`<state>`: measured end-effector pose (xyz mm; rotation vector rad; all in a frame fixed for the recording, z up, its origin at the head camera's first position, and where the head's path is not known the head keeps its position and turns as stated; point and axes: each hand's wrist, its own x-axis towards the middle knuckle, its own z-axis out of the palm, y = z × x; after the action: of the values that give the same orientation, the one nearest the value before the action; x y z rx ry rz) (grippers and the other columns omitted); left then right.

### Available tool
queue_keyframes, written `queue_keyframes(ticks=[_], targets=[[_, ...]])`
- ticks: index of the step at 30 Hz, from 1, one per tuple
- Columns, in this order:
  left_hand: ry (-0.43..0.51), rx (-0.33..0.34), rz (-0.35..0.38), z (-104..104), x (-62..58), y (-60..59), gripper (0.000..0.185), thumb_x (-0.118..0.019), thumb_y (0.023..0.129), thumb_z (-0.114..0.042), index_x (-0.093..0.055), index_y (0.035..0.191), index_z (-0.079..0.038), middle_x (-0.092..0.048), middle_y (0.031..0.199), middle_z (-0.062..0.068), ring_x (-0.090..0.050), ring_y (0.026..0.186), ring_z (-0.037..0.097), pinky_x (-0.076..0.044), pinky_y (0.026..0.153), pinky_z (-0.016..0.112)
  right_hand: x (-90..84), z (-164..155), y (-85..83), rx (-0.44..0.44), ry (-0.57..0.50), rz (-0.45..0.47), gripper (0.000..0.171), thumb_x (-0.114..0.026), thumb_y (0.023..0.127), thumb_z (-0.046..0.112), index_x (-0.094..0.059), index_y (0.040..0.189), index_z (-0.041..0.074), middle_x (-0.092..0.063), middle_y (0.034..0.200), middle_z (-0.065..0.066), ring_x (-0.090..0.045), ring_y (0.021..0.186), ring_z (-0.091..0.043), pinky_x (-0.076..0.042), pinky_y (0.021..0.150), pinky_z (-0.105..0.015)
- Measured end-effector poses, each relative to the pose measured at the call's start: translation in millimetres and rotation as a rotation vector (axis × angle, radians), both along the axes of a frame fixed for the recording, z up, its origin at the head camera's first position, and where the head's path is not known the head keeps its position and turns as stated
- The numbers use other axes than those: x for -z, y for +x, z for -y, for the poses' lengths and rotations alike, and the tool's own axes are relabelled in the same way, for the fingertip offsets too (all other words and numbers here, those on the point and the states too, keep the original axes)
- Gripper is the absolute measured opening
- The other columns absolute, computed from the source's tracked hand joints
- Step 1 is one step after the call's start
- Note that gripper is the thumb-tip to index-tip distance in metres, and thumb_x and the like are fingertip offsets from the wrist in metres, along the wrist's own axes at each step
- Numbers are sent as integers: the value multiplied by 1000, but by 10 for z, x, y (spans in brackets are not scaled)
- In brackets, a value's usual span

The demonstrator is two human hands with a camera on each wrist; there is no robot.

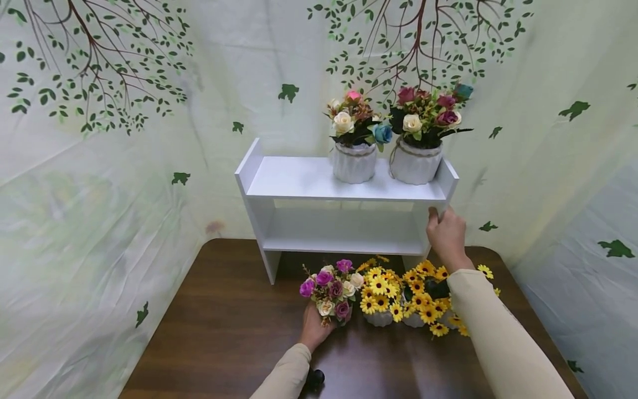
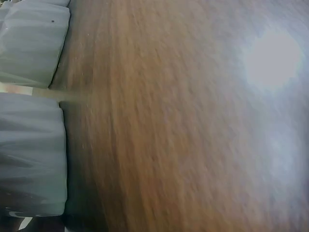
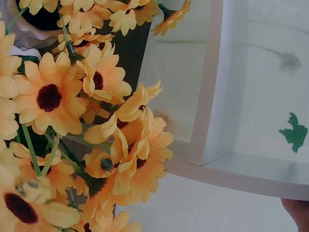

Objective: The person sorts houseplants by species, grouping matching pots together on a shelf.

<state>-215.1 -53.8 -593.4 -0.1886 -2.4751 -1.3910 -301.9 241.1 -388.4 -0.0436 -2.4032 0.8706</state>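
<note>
My left hand [image 1: 316, 327] holds a pot of artificial purple and cream roses [image 1: 333, 291] low at its left side; the flowers hide most of its fingers. In the left wrist view, a grey-white ribbed pot [image 2: 31, 154] stands on the wood at the left edge, with a second pot [image 2: 31, 43] beside it. My right hand [image 1: 447, 235] grips the right side panel of a white two-tier shelf [image 1: 344, 244], just under the upper board. A bit of that hand [image 3: 298, 215] shows at the panel's edge in the right wrist view.
Two potted rose arrangements stand on the upper board: one with a blue rose [image 1: 354, 163], one at the right end [image 1: 415, 163]. Pots of yellow daisies [image 1: 381, 293] crowd the brown table [image 1: 224, 321] under my right forearm. A small black object [image 1: 316, 378] lies by my left sleeve.
</note>
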Motion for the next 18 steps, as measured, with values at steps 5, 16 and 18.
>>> queue_keyframes(ticks=[5,16,18], targets=[[-4,-1,14,84,-32,33,71,-82,60,-10,-55,123,5,-69,114,20,-66,107,38,-54,94,45,-6,6,13,-3,-8,10,37,-48,104,15,-55,129,-11,-68,93,-32,-59,66,-36,-44,54,-37],[-153,27,5,492,-526,136,57,-74,60,-9,-60,115,0,-71,103,16,-68,96,33,-56,82,45,3,11,23,-3,-12,9,39,-47,105,17,-55,130,-10,-68,98,-32,-62,70,-38,-48,58,-40],[-194,22,-51,579,-681,156,48,-69,59,-6,-63,107,-2,-71,95,14,-69,88,31,-57,75,44,-6,12,25,-6,-8,-2,38,-48,104,16,-56,129,-10,-68,97,-32,-62,70,-39,-49,58,-41]])
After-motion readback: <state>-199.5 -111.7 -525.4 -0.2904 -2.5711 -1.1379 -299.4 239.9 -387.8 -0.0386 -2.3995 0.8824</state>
